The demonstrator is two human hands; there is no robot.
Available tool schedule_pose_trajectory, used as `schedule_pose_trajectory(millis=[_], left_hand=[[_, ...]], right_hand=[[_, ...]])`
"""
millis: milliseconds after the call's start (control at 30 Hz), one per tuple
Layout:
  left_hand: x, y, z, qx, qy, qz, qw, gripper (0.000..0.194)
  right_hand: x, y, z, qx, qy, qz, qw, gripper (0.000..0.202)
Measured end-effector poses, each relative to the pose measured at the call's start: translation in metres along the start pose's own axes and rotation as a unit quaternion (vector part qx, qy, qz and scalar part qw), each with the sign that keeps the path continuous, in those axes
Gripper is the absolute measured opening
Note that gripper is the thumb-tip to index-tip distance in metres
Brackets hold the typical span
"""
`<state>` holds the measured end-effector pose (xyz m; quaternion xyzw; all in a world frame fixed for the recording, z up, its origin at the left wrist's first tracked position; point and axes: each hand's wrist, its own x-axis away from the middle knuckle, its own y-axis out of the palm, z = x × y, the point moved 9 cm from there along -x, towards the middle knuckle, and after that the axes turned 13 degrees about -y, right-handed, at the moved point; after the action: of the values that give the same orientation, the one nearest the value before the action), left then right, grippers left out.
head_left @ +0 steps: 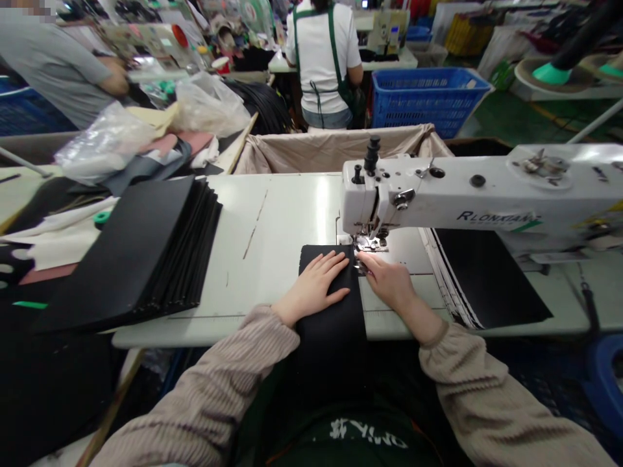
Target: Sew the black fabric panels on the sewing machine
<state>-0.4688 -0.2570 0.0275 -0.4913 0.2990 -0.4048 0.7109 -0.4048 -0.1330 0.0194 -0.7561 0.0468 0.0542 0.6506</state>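
Observation:
A black sheet of material [333,353] lies on the sewing machine table, its far end just short of the presser foot [370,244] and its near end hanging over the front edge. My left hand [316,285] rests flat on this sheet, fingers stretched and thumb apart. Right beside the sheet's right edge, my right hand [389,279] has its fingers closed together near a small metal part in front of the needle. What those fingers pinch, if anything, is hidden. The white sewing machine [438,194] stands over the right side of the table.
A thick stack of black sheets [146,240] sits at left, with a second black stack [491,275] under the machine arm. Plastic bags [209,107] and scraps lie far left. Behind the table are a cloth-lined bin [292,152], a blue crate [426,97] and two people.

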Motion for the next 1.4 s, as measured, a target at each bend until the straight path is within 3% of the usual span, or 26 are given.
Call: schedule_pose_trajectory(millis=[500,1400], left_hand=[[-0.012,0.003,0.004,0.017,0.011,0.003,1.0,0.066],[-0.019,0.0,-0.002,0.031,0.027,0.007,0.999,0.064]], right_hand=[[-0.004,0.007,-0.002,0.016,-0.025,-0.04,0.999,0.055],[-0.005,0.007,-0.003,0.024,-0.029,-0.041,0.998,0.054]])
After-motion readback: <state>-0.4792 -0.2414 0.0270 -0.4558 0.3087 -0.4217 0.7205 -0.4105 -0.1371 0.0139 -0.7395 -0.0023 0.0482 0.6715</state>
